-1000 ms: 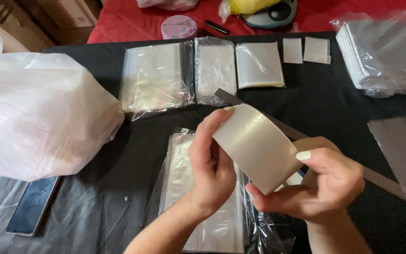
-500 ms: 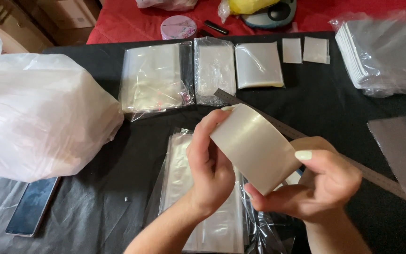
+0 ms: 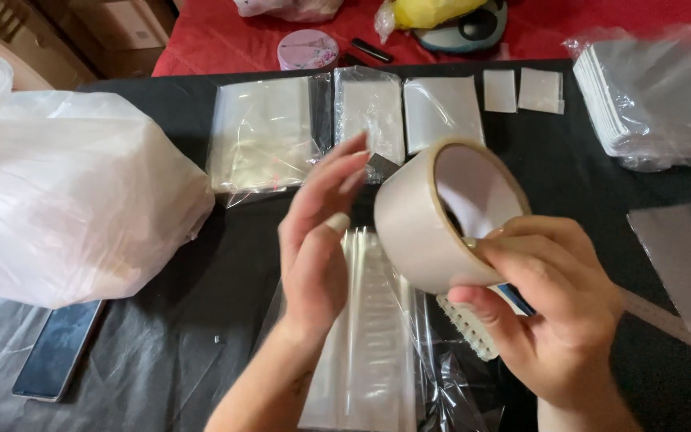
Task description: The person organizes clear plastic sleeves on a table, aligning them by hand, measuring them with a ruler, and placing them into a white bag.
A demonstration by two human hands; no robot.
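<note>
My right hand grips a wide roll of beige packing tape by its rim, the open core turned up and toward me. My left hand hovers just left of the roll, fingers spread and holding nothing. Under both hands lies a clear plastic sleeve on the black table. A white ridged comb-like piece pokes out below my right hand.
A big white plastic bag bulges at the left, with a dark phone below it. Clear bags and white cards line the back. A stack of clear sleeves sits far right. A round pink tin rests on red cloth.
The tape roll has turned so its open core faces up. My left hand has let go of it and drawn off to the left with fingers spread.
</note>
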